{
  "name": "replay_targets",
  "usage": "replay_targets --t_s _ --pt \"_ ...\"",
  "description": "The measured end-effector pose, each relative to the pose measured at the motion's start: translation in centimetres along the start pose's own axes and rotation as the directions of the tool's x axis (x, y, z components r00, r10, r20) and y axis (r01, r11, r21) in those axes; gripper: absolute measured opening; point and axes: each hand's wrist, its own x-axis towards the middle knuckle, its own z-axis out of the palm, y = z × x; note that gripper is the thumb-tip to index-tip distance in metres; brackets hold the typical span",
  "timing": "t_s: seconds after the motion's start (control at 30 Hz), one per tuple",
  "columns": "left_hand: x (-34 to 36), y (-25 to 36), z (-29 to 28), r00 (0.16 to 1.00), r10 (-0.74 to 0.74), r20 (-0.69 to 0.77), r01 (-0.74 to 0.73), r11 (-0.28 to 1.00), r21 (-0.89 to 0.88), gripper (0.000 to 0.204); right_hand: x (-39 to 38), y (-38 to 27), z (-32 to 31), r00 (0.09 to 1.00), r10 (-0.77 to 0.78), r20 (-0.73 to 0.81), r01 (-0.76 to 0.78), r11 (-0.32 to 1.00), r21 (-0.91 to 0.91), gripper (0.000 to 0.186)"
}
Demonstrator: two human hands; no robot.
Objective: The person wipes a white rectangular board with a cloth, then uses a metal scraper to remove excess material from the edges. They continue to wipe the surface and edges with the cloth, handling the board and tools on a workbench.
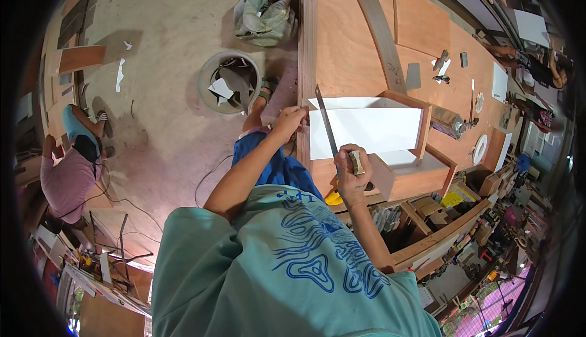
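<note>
My right hand (351, 175) is closed round the short handle (357, 163) of a long flat metal tool (327, 120), perhaps a file, angled up across the white face of a wooden drawer box (384, 129). At that box's left end, my left hand (292, 118) has curled fingers; whether they grip the edge or something small is hidden. A second open drawer box (427, 178) lies just beyond the first, to the lower right, both on a wooden worktop (339, 44). Under my right hand a yellow tool (334, 196) is partly visible.
A bin of offcuts (207, 83), a sack (262, 16) and cables are on the floor (152, 154). A co-worker in pink (70, 181) bends at the left; people (543, 68) are at the far right. Boards, a metal can (445, 120) and cluttered shelving (439, 215) surround the worktop.
</note>
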Motion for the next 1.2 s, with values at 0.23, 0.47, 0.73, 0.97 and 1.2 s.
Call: replay_targets --t_s 0.23,0.47,0.73,0.97,1.2 --pt "0.7 4.3 -0.1 0.976 -0.211 0.058 0.212 0.977 0.000 0.064 -0.4 0.7 1.1 0.991 0.136 0.011 -0.136 0.990 0.036 0.008" --pt "2.0 4.7 0.4 0.975 -0.205 0.082 0.176 0.946 0.272 0.058 -0.1 0.3 1.7 0.985 0.169 -0.027 -0.170 0.985 -0.030 0.007" --pt "0.8 4.6 -0.8 0.944 -0.274 0.182 0.273 0.961 0.029 0.053 0.8 -1.7 0.6 0.995 -0.001 0.096 0.016 0.988 -0.154 0.010" --pt "0.7 3.2 0.0 0.978 -0.185 0.092 0.171 0.975 0.144 0.061 0.1 -1.3 0.2 0.989 0.111 0.095 -0.101 0.989 -0.106 0.007" --pt "1.3 4.0 0.4 0.995 -0.045 0.090 0.016 0.953 0.304 0.068 0.1 -0.6 0.4 0.998 0.066 0.007 -0.065 0.994 -0.085 0.007"
